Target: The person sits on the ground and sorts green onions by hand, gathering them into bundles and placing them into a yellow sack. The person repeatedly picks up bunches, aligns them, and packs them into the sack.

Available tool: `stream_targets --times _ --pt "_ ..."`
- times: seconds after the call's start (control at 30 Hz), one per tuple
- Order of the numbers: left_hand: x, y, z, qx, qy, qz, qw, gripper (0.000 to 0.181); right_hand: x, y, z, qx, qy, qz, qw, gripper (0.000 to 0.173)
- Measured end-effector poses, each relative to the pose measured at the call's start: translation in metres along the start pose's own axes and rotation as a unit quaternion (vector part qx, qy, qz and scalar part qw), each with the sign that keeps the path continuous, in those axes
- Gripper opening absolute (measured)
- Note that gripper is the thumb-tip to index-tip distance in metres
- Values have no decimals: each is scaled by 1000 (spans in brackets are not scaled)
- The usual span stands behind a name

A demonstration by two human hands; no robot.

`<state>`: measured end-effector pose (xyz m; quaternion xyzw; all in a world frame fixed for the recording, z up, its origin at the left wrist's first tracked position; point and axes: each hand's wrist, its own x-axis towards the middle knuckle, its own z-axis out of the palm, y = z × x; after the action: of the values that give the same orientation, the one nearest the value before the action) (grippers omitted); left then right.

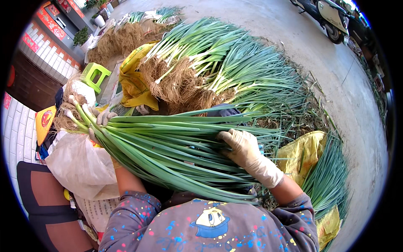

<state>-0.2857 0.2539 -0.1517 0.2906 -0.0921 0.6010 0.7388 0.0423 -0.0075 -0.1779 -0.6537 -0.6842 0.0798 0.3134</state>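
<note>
A bunch of long green onions (151,135) lies across my lap, white stems and roots to the left, leaves fanning right. Gloved in a dirty glove, my left hand (105,117) is wrapped round the stems just above the white ends; the leaves cover much of it. My right hand (244,149), in a pale glove, is curled on the leaves toward their tips, its fingertips partly hidden among them. Brown fibrous roots (66,113) hang at the left end, over a whitish sack (85,160).
A big heap of green onions (220,56) lies ahead beside a yellow woven sack (135,82). A lime-green plastic stool (95,77) stands left. More onions (329,176) lie at right by another yellow sack (303,154). A scooter (330,19) is parked on the concrete floor (352,94).
</note>
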Motion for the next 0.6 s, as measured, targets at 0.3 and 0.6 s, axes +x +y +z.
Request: stream_targets --times 0.3,0.6 --pt "2 -5 6 -3 -50 17 999 66 1 8 4 157 33 38 986 23" --pt "-1 -8 15 3 -17 16 1000 68 3 9 -3 81 -13 -7 997 32"
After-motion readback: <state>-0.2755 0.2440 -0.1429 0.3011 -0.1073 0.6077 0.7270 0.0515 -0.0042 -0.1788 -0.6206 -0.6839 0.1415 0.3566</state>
